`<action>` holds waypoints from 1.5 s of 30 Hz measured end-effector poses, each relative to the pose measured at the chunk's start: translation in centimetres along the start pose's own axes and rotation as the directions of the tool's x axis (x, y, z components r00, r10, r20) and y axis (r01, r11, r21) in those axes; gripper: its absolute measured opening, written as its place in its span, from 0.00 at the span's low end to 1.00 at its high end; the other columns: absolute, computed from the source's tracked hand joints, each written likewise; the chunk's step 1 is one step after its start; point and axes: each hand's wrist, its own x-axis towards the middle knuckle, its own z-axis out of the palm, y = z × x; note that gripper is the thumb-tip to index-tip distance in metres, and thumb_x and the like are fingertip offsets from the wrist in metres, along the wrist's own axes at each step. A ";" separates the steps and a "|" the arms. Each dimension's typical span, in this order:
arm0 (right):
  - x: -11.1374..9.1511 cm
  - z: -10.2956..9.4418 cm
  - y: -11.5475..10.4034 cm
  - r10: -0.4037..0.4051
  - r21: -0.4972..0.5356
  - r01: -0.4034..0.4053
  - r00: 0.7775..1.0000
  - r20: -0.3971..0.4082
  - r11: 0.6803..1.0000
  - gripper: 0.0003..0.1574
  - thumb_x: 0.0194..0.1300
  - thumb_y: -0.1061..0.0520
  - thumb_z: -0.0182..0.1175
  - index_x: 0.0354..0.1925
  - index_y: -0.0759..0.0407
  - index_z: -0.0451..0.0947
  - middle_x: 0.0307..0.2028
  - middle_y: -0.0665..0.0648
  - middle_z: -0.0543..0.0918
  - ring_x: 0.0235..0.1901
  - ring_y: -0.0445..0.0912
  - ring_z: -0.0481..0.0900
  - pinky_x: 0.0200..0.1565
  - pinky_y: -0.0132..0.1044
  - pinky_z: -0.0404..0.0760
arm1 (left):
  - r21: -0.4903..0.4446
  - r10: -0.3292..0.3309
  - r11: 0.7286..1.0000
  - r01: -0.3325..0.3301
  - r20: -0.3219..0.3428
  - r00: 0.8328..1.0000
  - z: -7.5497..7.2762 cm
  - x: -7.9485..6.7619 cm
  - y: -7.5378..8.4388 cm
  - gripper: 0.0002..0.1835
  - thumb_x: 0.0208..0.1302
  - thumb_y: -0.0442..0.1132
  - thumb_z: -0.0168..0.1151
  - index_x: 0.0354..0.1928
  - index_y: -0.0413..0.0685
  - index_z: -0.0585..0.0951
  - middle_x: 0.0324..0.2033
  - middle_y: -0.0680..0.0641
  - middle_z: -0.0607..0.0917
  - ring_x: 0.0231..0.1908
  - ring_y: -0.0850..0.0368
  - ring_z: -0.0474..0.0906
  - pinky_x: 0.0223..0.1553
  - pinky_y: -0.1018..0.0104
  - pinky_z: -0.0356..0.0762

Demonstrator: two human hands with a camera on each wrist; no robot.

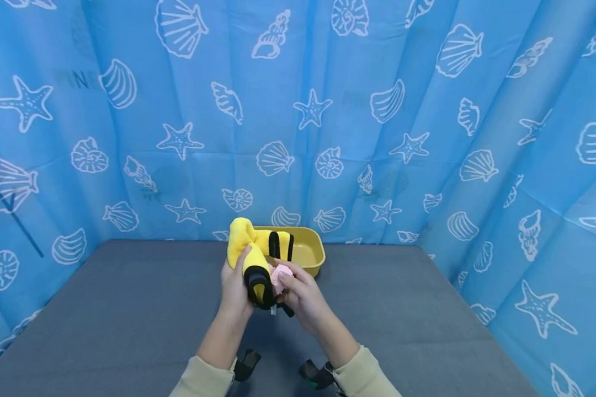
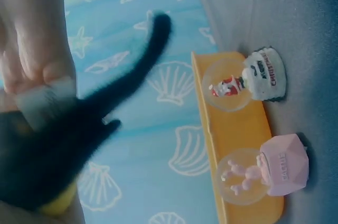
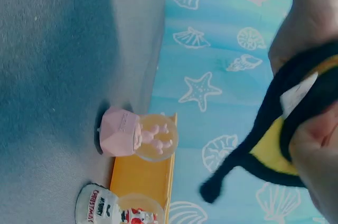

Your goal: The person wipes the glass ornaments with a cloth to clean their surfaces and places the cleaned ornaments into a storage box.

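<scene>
Both hands hold a yellow and black plush item (image 1: 257, 259) above the table. It has black stripes, a black-trimmed opening and a thin black stalk, blurred in the left wrist view. My left hand (image 1: 234, 289) grips its left side, thumb on the yellow fabric. At its lower right, my right hand (image 1: 304, 295) grips the black trim; a white tag (image 3: 300, 93) shows there in the right wrist view. Past the hands stands a snow globe with a faceted pink base (image 2: 285, 165). Beside it is a white-based Christmas snow globe (image 2: 268, 75), hidden in the head view.
A yellow bin (image 1: 319, 255) stands behind the globes at the far side of the grey table (image 1: 149, 314). A blue curtain (image 1: 298, 132) with white shell prints hangs behind and around the table. Black wrist straps (image 1: 317, 376) sit below the hands.
</scene>
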 end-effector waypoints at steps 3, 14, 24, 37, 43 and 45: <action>-0.2 -0.4 -0.4 -0.006 0.101 0.002 0.999 0.036 0.995 0.23 0.75 0.54 0.40 0.60 0.66 0.65 0.40 0.51 0.75 0.36 0.42 0.73 0.39 0.33 0.71 | -0.024 -0.078 0.997 0.079 0.047 0.996 -0.5 -0.1 0.4 0.34 0.70 0.58 0.54 0.67 0.42 0.61 0.50 0.48 0.74 0.48 0.58 0.74 0.48 0.69 0.76; 0.4 -0.5 -1.0 -0.146 -0.052 0.138 0.970 -0.195 0.989 0.27 0.69 0.57 0.57 0.59 0.73 0.64 0.43 0.56 0.74 0.38 0.44 0.72 0.40 0.31 0.73 | 0.059 -0.139 0.990 0.126 0.402 0.905 -1.3 -0.9 1.0 0.47 0.59 0.79 0.29 0.63 0.48 0.62 0.42 0.53 0.76 0.42 0.63 0.77 0.43 0.69 0.76; 0.2 0.0 0.2 -0.312 -0.260 0.288 0.949 -0.054 0.922 0.30 0.70 0.62 0.57 0.65 0.73 0.63 0.48 0.67 0.73 0.42 0.44 0.75 0.45 0.30 0.78 | 0.116 -0.001 0.993 -0.016 0.146 0.989 -0.5 -0.7 -0.2 0.29 0.72 0.53 0.51 0.64 0.43 0.60 0.41 0.47 0.73 0.39 0.58 0.76 0.42 0.68 0.76; 0.0 -0.5 -0.2 -0.221 -0.111 0.206 0.965 -0.144 0.972 0.30 0.71 0.60 0.55 0.65 0.75 0.61 0.45 0.60 0.74 0.39 0.43 0.77 0.42 0.31 0.78 | 0.084 -0.012 0.996 -0.006 0.213 0.977 -1.5 -0.6 0.4 0.33 0.72 0.59 0.46 0.66 0.43 0.59 0.42 0.49 0.76 0.40 0.61 0.78 0.42 0.68 0.77; -0.1 0.0 0.0 -0.297 -0.270 0.268 0.952 -0.070 0.925 0.34 0.69 0.61 0.59 0.67 0.72 0.60 0.53 0.68 0.72 0.45 0.45 0.77 0.47 0.32 0.78 | 0.146 0.043 0.987 -0.070 0.184 0.982 -0.8 -1.0 -0.5 0.34 0.67 0.46 0.59 0.68 0.43 0.56 0.43 0.45 0.72 0.40 0.57 0.75 0.41 0.65 0.76; -0.2 0.1 0.1 -0.293 -0.296 0.266 0.955 -0.050 0.917 0.35 0.68 0.61 0.60 0.68 0.70 0.61 0.54 0.69 0.73 0.47 0.46 0.77 0.48 0.32 0.78 | 0.151 0.061 0.985 -0.081 0.135 0.989 -0.7 -1.0 -0.7 0.32 0.66 0.43 0.59 0.66 0.43 0.58 0.44 0.44 0.72 0.41 0.56 0.74 0.41 0.65 0.76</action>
